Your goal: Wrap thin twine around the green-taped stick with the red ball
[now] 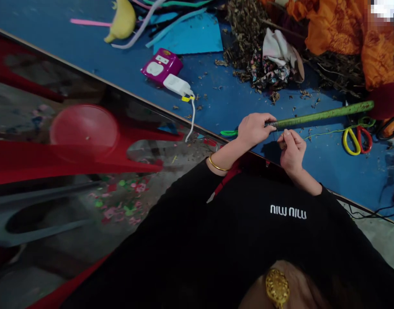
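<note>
My left hand (254,128) is closed round the dark end of a green-wrapped stick (325,113). The stick slants up to the right, towards a dark red rounded piece (386,101). A green loop (228,133) sticks out on the other side of this hand. Just to the right, my right hand (292,149) pinches a thin thread that runs up towards the stick's end. Green thread (328,132) trails from near this hand across the blue table (319,154) to scissors (351,141) with yellow and red handles. Whether the two threads are one, I cannot tell.
A purple power socket (161,66) with a white plug (177,84) and cable stands near the table edge. Dried plant stems (245,30), a crumpled floral cloth (274,71) and orange fabric (335,25) lie at the back. A red stool (84,131) is at left.
</note>
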Demonstrator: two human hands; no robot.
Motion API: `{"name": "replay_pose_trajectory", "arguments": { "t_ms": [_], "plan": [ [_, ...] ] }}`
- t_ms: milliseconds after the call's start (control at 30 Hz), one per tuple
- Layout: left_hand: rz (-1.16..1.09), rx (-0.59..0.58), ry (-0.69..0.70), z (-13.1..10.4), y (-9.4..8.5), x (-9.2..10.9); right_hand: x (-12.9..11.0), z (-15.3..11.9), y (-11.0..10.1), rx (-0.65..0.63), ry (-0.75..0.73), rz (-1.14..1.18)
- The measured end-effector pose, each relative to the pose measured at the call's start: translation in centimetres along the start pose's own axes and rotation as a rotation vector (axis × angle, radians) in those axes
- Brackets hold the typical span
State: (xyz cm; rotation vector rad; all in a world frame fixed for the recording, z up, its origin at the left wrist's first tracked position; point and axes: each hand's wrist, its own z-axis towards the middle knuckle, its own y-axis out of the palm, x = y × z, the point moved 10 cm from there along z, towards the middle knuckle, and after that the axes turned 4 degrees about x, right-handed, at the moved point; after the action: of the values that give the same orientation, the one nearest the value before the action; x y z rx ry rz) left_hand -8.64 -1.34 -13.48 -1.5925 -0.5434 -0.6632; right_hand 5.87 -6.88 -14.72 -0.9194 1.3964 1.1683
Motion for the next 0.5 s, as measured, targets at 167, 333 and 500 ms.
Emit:
{"name": "replay_pose_trajectory", "arguments": {
  "t_ms": [167,333,500],
  "plan": [
    [0.022,-0.025,0.017,0.0,0.1,0.3,-1.1,0.4,0.2,0.001,0.011,0.035],
    [0.027,-0.034,0.077,0.1,0.2,0.6,-3.3,3.0,2.0,-0.120,0.009,0.022],
    [0.111,-0.029,0.076,0.1,0.3,0.4,-3.8,7.5,4.0,-0.233,0.014,-0.070]
  ]
}}
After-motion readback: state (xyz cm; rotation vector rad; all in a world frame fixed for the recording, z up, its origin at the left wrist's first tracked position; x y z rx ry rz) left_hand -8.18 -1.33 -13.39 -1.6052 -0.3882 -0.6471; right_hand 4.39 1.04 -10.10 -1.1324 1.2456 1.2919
